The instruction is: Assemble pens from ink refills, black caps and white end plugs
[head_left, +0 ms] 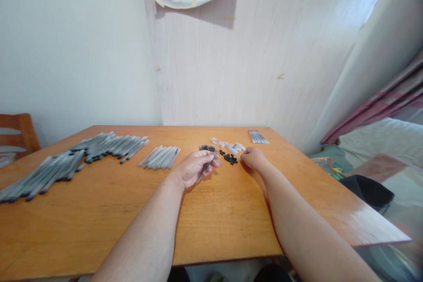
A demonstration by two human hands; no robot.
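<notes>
I see the left hand [197, 167] curled round a thin bunch [207, 148] pointing to 1 o'clock. Black bits [230, 158] lie at 9 o'clock from the nearer right hand [254, 158]; its fingers bend, but I can't tell if they hold anything.

The orange-brown wooden table [132, 224] shows darker grain streaks. Slim, translucent grey-white sticks [102, 145] have black ends; the thin bundled sticks [207, 148] show near-black tops. Small oval pieces [230, 158] are solid black, small slender pieces [235, 148] milky white. The fabric curtain [380, 102] has pink and mauve bands.
</notes>
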